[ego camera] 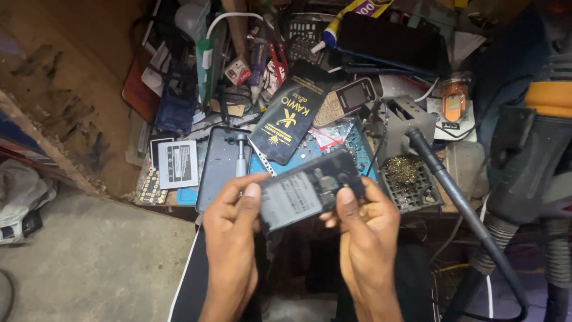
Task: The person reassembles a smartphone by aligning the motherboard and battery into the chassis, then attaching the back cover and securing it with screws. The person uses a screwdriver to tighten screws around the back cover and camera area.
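Note:
Both my hands hold an opened dark phone (310,189) with its back cover off, showing its insides, above the near edge of the cluttered bench. My left hand (231,229) grips its left end, thumb on top. At the right end my right hand (366,226) holds it, thumb pressing the upper face. Just behind my left hand a grey phone back cover (221,164) lies flat with a screwdriver (240,154) resting on it.
A black flat packet with yellow print (290,116), a small keypad phone (345,100), a loose battery (177,164), a glue tube (333,27) and a brass-wool tip cleaner (408,173) crowd the bench. A black hot-air hose (453,197) runs down at right.

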A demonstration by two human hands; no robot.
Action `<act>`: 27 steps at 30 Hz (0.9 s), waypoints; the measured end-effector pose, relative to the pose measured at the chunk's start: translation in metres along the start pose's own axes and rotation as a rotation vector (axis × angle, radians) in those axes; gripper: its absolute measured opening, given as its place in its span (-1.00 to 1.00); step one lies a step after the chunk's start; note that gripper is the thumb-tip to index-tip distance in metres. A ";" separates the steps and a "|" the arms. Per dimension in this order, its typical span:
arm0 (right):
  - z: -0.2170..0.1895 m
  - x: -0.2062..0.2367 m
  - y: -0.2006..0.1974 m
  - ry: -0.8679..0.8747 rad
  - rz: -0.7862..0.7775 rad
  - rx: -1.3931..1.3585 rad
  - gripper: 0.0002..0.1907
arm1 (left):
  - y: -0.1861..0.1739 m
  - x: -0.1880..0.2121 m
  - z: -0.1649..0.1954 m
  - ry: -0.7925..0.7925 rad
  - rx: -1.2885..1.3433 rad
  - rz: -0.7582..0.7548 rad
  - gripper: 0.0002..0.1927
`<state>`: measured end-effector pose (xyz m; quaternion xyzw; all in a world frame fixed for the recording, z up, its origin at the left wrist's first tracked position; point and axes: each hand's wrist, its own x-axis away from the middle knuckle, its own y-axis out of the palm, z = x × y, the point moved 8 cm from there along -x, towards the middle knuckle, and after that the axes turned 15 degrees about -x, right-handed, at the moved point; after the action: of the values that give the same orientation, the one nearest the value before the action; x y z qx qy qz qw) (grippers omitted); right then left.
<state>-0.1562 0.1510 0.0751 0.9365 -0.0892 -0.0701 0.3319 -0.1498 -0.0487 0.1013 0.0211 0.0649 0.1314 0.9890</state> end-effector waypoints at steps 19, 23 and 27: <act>-0.018 0.020 0.035 -0.113 -0.227 0.377 -0.64 | 0.010 0.020 -0.020 -0.002 -0.187 0.030 -0.71; -0.025 0.028 0.040 -0.261 -0.229 0.378 -0.58 | 0.016 0.026 -0.006 0.223 -0.033 -0.018 -0.69; -0.030 0.035 0.040 -0.330 -0.211 0.307 -0.58 | 0.018 0.032 0.003 0.271 -0.041 -0.033 -0.70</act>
<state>-0.1218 0.1314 0.1206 0.9560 -0.0533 -0.2418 0.1575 -0.1230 -0.0233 0.1016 -0.0183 0.1954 0.1180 0.9734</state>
